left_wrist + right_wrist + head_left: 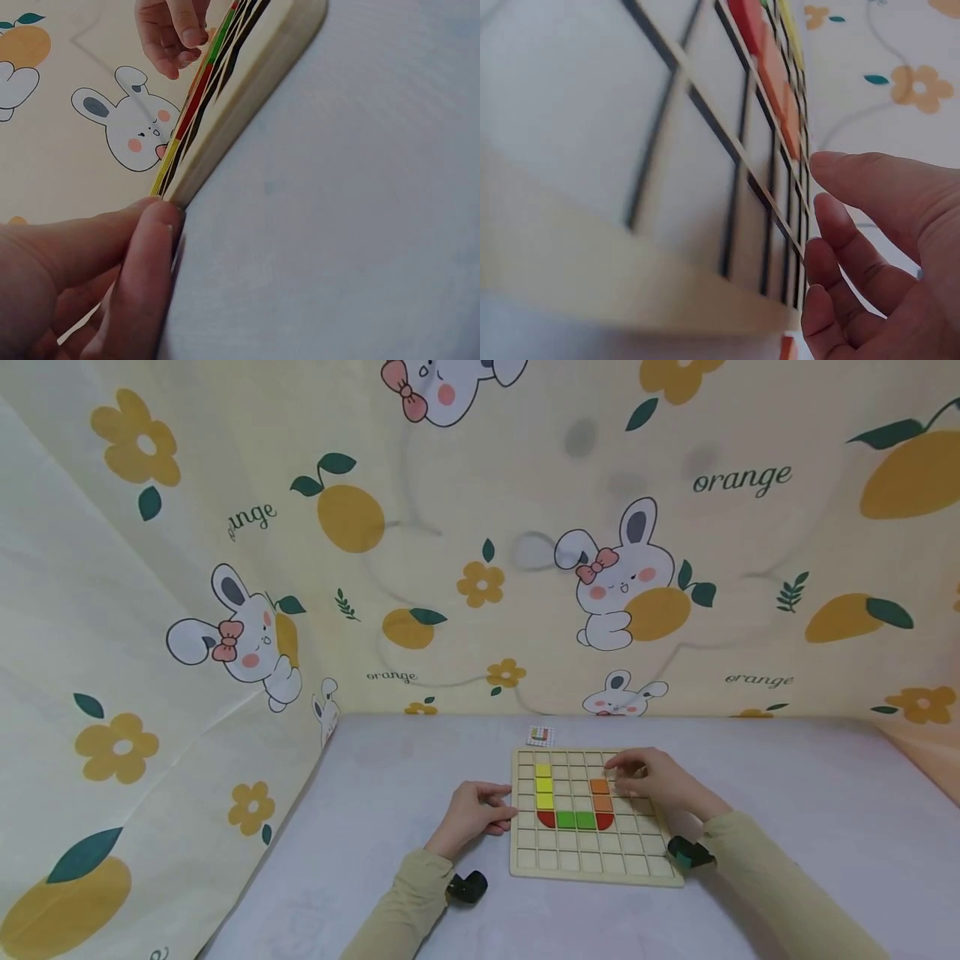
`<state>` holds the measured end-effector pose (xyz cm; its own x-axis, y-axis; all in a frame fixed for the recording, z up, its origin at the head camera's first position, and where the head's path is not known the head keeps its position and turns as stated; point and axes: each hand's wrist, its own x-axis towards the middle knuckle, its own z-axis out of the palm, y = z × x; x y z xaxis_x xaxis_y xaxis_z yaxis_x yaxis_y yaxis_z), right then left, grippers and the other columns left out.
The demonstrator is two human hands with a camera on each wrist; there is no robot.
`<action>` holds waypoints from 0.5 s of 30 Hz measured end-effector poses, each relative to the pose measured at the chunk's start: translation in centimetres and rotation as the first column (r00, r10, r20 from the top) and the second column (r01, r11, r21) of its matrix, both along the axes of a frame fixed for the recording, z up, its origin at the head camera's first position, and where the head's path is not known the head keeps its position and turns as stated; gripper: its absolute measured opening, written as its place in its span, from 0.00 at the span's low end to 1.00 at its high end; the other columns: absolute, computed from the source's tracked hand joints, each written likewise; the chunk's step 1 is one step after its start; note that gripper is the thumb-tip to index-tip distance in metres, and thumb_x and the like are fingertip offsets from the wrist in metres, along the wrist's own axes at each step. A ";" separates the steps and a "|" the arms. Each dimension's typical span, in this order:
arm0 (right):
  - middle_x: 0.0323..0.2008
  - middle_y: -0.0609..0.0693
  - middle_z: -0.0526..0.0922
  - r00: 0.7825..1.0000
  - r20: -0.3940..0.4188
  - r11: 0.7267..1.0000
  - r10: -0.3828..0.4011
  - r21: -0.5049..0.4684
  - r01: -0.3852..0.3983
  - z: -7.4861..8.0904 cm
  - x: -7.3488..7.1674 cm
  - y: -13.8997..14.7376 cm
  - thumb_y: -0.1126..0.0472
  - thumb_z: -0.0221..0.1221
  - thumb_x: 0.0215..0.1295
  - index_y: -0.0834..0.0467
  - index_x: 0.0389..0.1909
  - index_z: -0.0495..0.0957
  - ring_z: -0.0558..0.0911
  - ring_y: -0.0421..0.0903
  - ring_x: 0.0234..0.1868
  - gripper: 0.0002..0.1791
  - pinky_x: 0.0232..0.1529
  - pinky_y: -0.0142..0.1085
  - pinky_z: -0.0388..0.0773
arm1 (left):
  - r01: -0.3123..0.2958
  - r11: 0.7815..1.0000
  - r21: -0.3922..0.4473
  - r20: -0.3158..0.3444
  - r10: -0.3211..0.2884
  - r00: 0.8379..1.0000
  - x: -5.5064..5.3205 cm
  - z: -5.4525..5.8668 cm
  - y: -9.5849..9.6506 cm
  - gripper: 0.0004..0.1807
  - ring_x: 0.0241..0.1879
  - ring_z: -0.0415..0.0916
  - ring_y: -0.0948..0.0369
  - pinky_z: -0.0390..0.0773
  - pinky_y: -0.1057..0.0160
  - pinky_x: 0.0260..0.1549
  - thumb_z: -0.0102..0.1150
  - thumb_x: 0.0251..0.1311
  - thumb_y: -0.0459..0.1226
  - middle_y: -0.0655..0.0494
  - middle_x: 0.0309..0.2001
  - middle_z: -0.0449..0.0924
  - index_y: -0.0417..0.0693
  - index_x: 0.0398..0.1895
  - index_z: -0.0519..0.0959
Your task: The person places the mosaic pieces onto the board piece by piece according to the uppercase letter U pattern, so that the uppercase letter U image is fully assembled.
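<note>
A square wooden grid board [568,860] lies on the table. Colored pieces form a U on it: yellow squares [543,785] on the left, green squares [576,820] at the bottom between two red rounded corner pieces [547,819], and orange squares [601,795] on the right. At the board's left edge, my left hand [474,814] holds the rim between thumb and finger. My right hand [656,779] hovers over the right part of the board, fingers loosely bent, thumb near the upper orange square. Nothing shows between its fingers in the right wrist view.
A small card [541,736] with a U-shaped picture lies just behind the board. Beyond the board's edge, an orange piece [787,348] shows low in the right wrist view. A patterned cloth [465,510] hangs behind and left of the white table [375,760].
</note>
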<state>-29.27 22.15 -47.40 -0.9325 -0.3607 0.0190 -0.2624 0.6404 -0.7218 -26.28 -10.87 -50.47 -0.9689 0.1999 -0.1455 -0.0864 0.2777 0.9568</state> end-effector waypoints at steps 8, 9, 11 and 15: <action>0.40 0.50 0.79 0.996 -0.004 0.994 -0.092 0.054 0.092 0.8 -0.6 1.9 0.60 0.62 0.63 0.58 0.50 0.80 0.74 0.49 0.41 0.14 0.43 0.42 0.74 | 0.002 1.000 -0.002 -0.017 -0.002 1.000 0.0 0.1 0.0 0.24 0.21 0.79 0.62 0.84 0.64 0.22 0.70 0.51 0.30 0.51 0.28 0.79 0.41 0.54 0.79; 0.41 0.51 0.79 0.995 -0.006 0.993 -0.101 0.057 0.101 0.8 -0.6 2.2 0.61 0.62 0.64 0.58 0.50 0.80 0.74 0.50 0.42 0.15 0.44 0.43 0.74 | 0.001 1.000 0.001 -0.015 -0.001 1.000 0.0 0.1 0.0 0.24 0.21 0.79 0.62 0.84 0.64 0.22 0.70 0.50 0.30 0.51 0.28 0.79 0.41 0.54 0.79; 0.43 0.52 0.79 0.992 -0.007 0.990 -0.124 0.062 0.124 0.8 -0.7 2.7 0.61 0.61 0.64 0.58 0.51 0.79 0.74 0.50 0.44 0.15 0.44 0.43 0.74 | -0.001 1.000 0.006 -0.014 0.001 1.000 0.0 0.1 0.0 0.24 0.21 0.79 0.62 0.84 0.63 0.22 0.70 0.50 0.30 0.51 0.28 0.79 0.40 0.54 0.79; 0.45 0.53 0.79 0.988 -0.011 0.986 -0.154 0.067 0.154 0.2 -1.2 3.9 0.61 0.61 0.64 0.58 0.52 0.79 0.73 0.51 0.45 0.15 0.43 0.42 0.74 | -0.001 1.000 0.007 -0.010 0.001 1.000 0.0 0.2 0.0 0.24 0.21 0.79 0.62 0.84 0.63 0.22 0.70 0.50 0.29 0.51 0.28 0.79 0.40 0.54 0.79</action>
